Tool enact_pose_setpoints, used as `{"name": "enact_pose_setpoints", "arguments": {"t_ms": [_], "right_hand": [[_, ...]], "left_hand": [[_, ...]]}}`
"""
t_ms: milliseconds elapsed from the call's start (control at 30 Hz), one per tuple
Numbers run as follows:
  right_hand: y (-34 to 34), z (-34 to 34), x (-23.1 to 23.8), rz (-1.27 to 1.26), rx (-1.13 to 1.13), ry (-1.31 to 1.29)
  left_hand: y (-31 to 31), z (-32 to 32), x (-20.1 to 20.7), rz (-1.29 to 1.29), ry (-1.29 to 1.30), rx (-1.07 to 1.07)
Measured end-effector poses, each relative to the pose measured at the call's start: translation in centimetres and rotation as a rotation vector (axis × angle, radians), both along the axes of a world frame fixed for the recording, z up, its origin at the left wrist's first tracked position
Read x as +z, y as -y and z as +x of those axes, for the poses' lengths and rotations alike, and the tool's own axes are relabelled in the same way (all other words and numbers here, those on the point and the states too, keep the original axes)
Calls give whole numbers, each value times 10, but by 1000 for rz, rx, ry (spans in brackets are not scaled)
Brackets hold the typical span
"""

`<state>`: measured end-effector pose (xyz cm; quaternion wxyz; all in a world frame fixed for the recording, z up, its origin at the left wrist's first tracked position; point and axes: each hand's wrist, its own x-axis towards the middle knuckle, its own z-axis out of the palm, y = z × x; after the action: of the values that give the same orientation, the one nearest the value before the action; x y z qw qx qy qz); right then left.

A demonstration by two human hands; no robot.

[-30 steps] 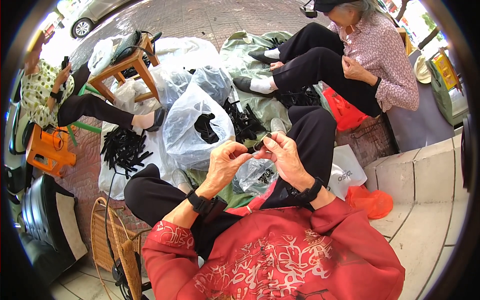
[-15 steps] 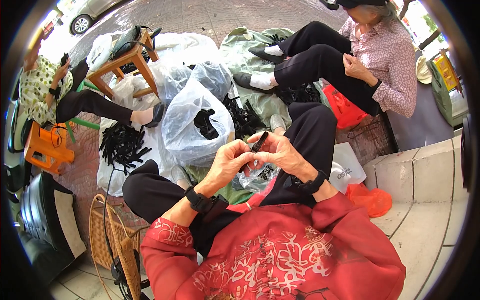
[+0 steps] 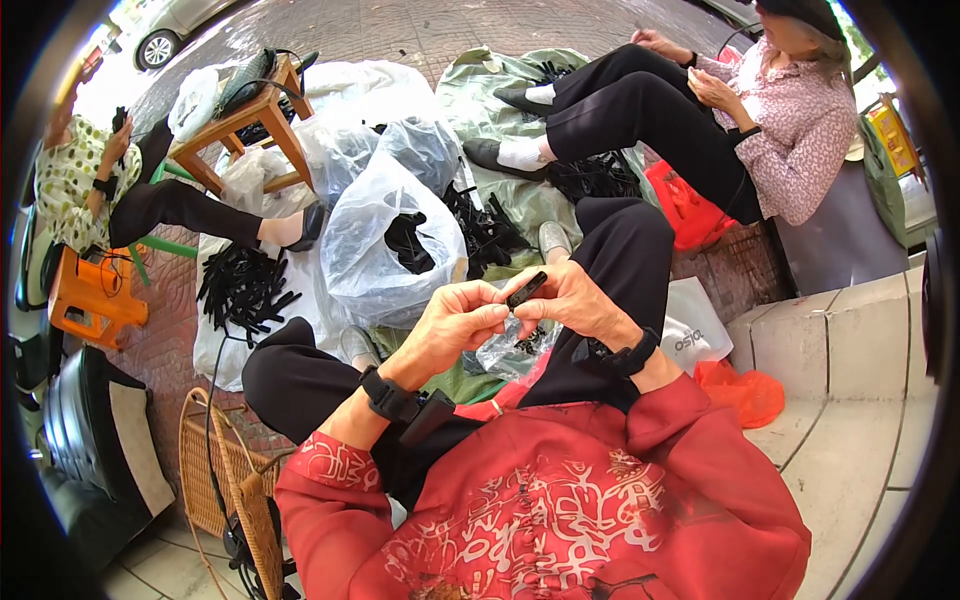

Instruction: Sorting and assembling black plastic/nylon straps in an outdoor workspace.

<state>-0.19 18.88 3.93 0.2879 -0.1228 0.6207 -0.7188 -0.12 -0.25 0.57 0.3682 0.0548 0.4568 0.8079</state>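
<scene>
Between my two hands is a small, narrow black piece (image 3: 526, 290), perhaps a clip, though its exact kind is unclear. My left hand (image 3: 452, 322) pinches its near end between thumb and fingers. From the other side my right hand (image 3: 578, 302) grips it, with thumb and forefinger closed. The piece slants up to the right, and my fingertips hide part of it. Just below my hands lies a clear plastic bag (image 3: 498, 358) with small dark parts in it.
Ahead stands a white plastic bag (image 3: 350, 235) of black pieces, beside loose black heaps (image 3: 245, 290). A co-worker (image 3: 790, 150) sits at the right near a red basket (image 3: 690, 205), another (image 3: 75, 190) at the left. A wooden stool (image 3: 205, 178) and wicker chair (image 3: 195, 470) stand leftward.
The black piece has turned from steep to a flatter slant as my fingers shifted on it. At the right, the co-worker has leaned back and the hands have moved apart.
</scene>
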Motion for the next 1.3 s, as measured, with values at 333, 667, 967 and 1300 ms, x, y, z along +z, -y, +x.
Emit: {"name": "enact_pose_setpoints", "arguments": {"t_ms": [333,667,967,1300], "right_hand": [[-3,-3,-5,53,41,-29],[3,-8,-8,229,24,-460],[13,-3,-8,288,-104,-680],[14,6,-17,-390,-346,127]], "left_hand": [[2,2,-5,58,53,7],[-11,4,-2,128,114,101],[-5,-4,-19,201,114,151],[-6,-5,-15,118,49,160]]}}
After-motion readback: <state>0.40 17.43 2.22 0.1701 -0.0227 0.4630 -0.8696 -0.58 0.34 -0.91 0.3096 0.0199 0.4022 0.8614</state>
